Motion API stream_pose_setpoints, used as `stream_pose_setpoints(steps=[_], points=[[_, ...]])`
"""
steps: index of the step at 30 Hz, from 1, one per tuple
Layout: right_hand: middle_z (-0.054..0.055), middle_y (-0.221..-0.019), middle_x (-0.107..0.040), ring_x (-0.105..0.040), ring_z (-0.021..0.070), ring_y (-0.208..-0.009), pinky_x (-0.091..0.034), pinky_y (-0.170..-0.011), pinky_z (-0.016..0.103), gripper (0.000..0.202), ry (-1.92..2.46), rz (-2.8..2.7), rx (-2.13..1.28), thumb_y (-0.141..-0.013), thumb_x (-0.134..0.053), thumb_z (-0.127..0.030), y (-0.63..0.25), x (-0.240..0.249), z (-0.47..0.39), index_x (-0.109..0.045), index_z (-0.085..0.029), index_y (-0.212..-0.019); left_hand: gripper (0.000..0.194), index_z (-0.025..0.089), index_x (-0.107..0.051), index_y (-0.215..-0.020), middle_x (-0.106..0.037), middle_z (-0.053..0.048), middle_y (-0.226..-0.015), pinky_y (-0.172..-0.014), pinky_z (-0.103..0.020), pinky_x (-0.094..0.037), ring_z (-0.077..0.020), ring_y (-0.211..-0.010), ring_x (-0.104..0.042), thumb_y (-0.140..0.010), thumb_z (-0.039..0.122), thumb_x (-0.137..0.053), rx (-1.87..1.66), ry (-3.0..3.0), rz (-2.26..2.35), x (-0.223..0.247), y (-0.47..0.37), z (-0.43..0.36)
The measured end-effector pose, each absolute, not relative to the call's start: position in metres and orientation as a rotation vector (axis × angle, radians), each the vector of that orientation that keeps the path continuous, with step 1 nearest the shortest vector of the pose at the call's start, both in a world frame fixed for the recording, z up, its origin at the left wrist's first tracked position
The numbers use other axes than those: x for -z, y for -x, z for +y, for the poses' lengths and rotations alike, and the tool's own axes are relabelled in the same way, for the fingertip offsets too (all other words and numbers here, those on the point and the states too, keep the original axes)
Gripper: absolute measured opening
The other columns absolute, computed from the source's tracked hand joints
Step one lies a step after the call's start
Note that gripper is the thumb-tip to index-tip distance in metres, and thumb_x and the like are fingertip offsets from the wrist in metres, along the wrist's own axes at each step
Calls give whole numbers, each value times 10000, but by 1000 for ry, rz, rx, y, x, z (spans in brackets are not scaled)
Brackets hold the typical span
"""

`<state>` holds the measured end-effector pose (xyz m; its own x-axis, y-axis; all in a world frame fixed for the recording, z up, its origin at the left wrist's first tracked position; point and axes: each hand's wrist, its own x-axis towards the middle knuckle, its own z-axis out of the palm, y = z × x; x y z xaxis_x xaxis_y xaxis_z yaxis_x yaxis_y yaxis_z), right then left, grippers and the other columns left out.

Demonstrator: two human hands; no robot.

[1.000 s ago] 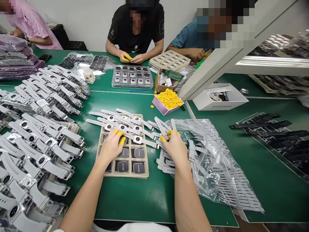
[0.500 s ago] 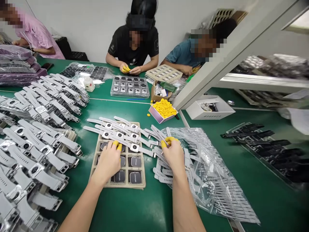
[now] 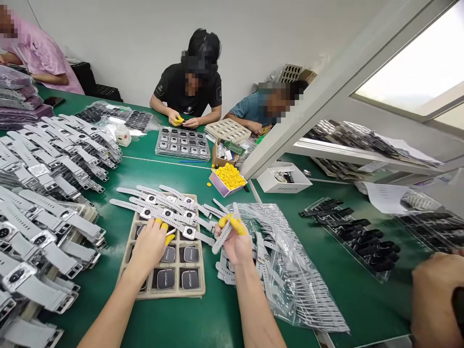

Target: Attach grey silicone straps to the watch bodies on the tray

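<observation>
Bench point(image 3: 174, 321) has a tray point(image 3: 203, 278) by its near edge. Right hand point(image 3: 237, 244), just off the tray's right edge, pinches a grey strap point(image 3: 224, 237) slanting near-left to far-right; left hand point(image 3: 150, 241), over the tray, grips probably a watch face point(image 3: 170, 231), mostly hidden.

At a green table point(image 3: 152, 176), a gray strap point(image 3: 220, 242) is held in yellow-covered fingers of the right hand point(image 3: 235, 241). The left hand point(image 3: 152, 241) is held over a beige compartment tray point(image 3: 177, 279), its grip partly hidden. Gray-strapped watches point(image 3: 167, 213) are laid across the tray's far part. Bagged straps point(image 3: 300, 275) are spread rightward; more watches point(image 3: 43, 240) are stacked leftward. A person in black point(image 3: 187, 94) is seen opposite.
</observation>
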<state>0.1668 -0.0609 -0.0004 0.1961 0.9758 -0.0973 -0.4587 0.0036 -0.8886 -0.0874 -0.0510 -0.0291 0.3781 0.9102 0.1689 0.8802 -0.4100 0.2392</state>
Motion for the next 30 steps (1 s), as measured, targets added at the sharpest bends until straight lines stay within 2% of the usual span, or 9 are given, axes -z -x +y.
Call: stream_pose_setpoints(steps=[2,4,8,10,14,16,19,23,30], points=[[-66,-652,-514,-409,104,-438,-378,-402,240,263,878,-672,-1452,-860,-723,-450,-152,0,-68,-538,-263,-854,166,192,-649,-823,-670,-151,-938,-853,-453,-509,-345,-969,-615,-904,127,-519,-430,-2467,1650,26,90,-51],[-84,-622,-440,-288,81,-417,-268,-366,204,260,806,-719,-1623,-875,-714,-456,-136,2,-76,-542,-261,-876,158,206,-595,-799,-659,-130,-883,-778,-421,-503,-329,-896,-632,-881,103,-507,-432,-2328,1696,22,92,-53],[-60,-626,-429,-249,90,-472,-224,-398,206,384,805,-820,-1843,-912,-630,-613,-107,10,-90,-566,-237,-870,55,225,-553,-902,-627,-42,-750,-645,-344,-479,-246,-687,-613,-928,203,-510,-587,-1858,1625,19,88,-56],[-54,-616,-443,-283,97,-483,-238,-409,208,405,848,-834,-1841,-902,-647,-621,-96,15,-94,-553,-234,-832,85,219,-563,-1012,-666,-43,-817,-698,-339,-518,-231,-749,-645,-945,225,-512,-737,-1722,1444,24,80,-57],[-54,-601,-525,-410,109,-484,-340,-440,221,351,926,-924,-1712,-862,-739,-537,-88,20,-94,-554,-239,-833,280,213,-583,-1197,-718,-88,-1078,-892,-378,-565,-237,-997,-685,-932,178,-499,-855,-1640,1155,31,67,-59],[-60,-581,-542,-443,113,-471,-374,-458,232,327,949,-952,-1667,-884,-712,-534,-90,21,-93,-566,-242,-854,358,218,-592,-1265,-706,-100,-1198,-982,-392,-553,-236,-1106,-675,-935,150,-469,-859,-1640,1040,30,65,-60],[-67,-576,-560,-434,108,-441,-358,-439,232,293,974,-951,-1699,-896,-692,-518,-95,19,-93,-591,-243,-901,460,219,-613,-1310,-673,-106,-1312,-1089,-416,-507,-245,-1243,-628,-896,96,-456,-877,-1702,957,26,65,-60],[-61,-552,-579,-420,102,-427,-322,-423,225,249,959,-956,-1814,-890,-692,-465,-99,14,-94,-610,-231,-866,592,227,-618,-1350,-666,-95,-1347,-1132,-433,-483,-246,-1271,-615,-812,36,-459,-866,-1796,928,21,67,-60],[-66,-517,-540,-369,89,-414,-310,-404,214,245,985,-830,-1800,-849,-722,-432,-99,9,-91,-606,-219,-817,493,212,-624,-1368,-658,-109,-1372,-1131,-421,-489,-238,-1269,-615,-944,84,-407,-905,-1867,931,20,69,-59]])
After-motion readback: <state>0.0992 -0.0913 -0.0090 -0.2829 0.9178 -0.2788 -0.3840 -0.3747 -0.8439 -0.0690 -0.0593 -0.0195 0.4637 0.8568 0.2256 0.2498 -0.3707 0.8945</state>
